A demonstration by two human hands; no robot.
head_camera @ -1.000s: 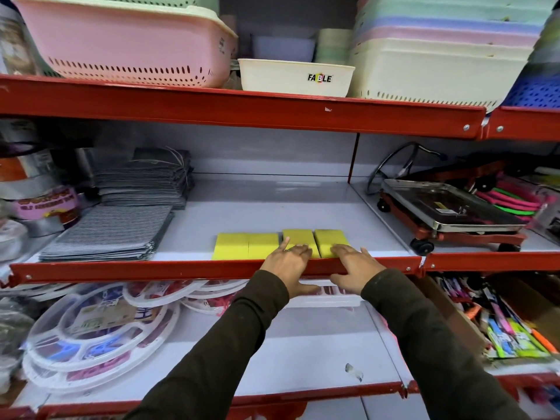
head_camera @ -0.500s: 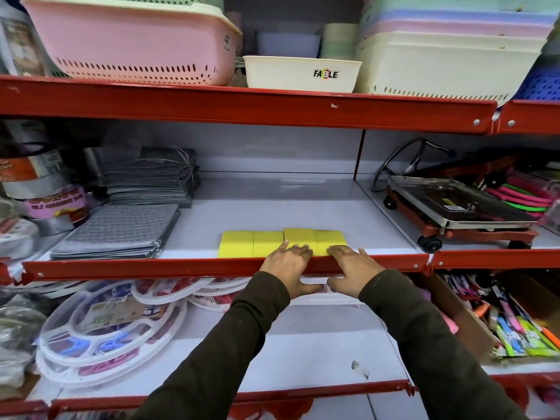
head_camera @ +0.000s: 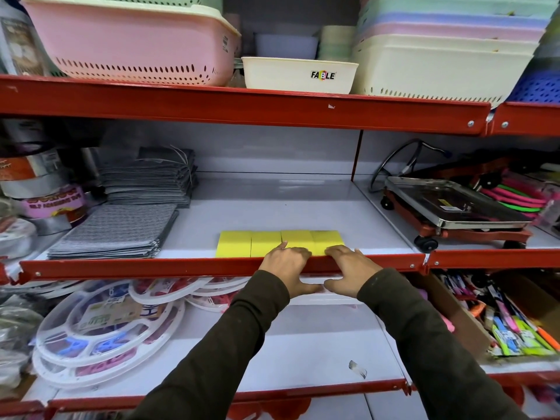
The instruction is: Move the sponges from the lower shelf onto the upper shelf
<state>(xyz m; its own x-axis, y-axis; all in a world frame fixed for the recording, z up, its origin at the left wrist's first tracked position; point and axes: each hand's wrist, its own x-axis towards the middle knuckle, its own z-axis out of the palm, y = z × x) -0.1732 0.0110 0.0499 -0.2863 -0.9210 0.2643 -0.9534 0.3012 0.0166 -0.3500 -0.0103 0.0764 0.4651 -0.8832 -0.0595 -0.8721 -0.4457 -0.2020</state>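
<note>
Several yellow sponges (head_camera: 263, 242) lie side by side in a straight row at the front of the upper shelf (head_camera: 272, 207), just behind its red front rail (head_camera: 151, 266). My left hand (head_camera: 288, 265) and my right hand (head_camera: 348, 268) rest on that rail. Their fingertips touch the front of the two right-hand sponges, and the thumbs hang below the rail. Neither hand holds anything. The white lower shelf (head_camera: 318, 344) under my arms shows no sponge.
Stacks of grey cloths (head_camera: 115, 231) sit left of the sponges, and a metal platform scale (head_camera: 454, 207) to the right. Round white plastic trays (head_camera: 106, 334) fill the lower shelf's left. A box of pens (head_camera: 515, 322) is at lower right. Plastic baskets (head_camera: 136, 40) line the top shelf.
The two right-hand sponges, earlier skewed and slightly apart, now sit flush in line with the others. Both hands stayed at the rail, shifting only slightly.
</note>
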